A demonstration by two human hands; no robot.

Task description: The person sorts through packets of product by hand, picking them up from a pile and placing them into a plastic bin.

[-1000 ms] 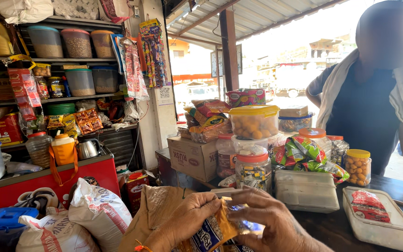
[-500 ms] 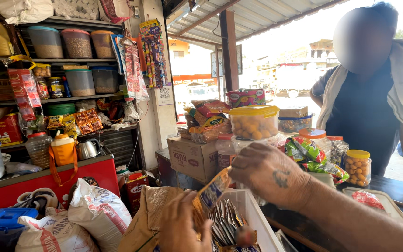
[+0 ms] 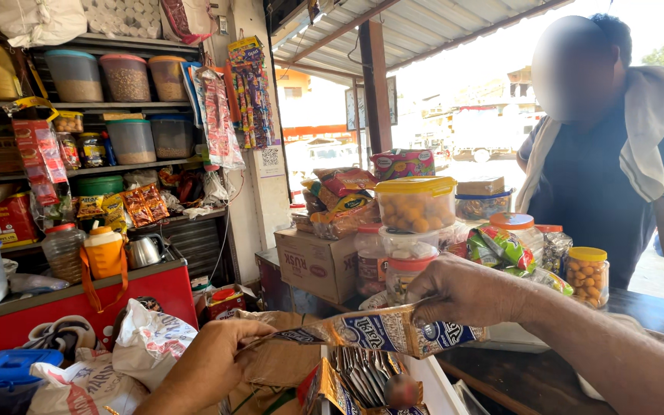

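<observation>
Both hands stretch a strip of sachets (image 3: 382,332) taut above the open box (image 3: 432,384) — left hand (image 3: 220,357) fingers and right hand (image 3: 463,290) fingers each clamped on an end — as if to tear it.

Both hands are up over the near edge of the surface (image 3: 547,376), stretching a strip of blue-and-gold sachets (image 3: 382,332) between them. The left hand (image 3: 213,361) pinches the strip's thin end, the right hand (image 3: 466,290) grips the other end, fingers closed over it. Below the strip, a white box (image 3: 432,384) holds more packed sachets. Toward the far edge stand a yellow-lidded tub of snacks (image 3: 416,204) and a small yellow-lidded jar (image 3: 587,275). A person in a dark shirt (image 3: 601,177) leans in across the surface.
</observation>
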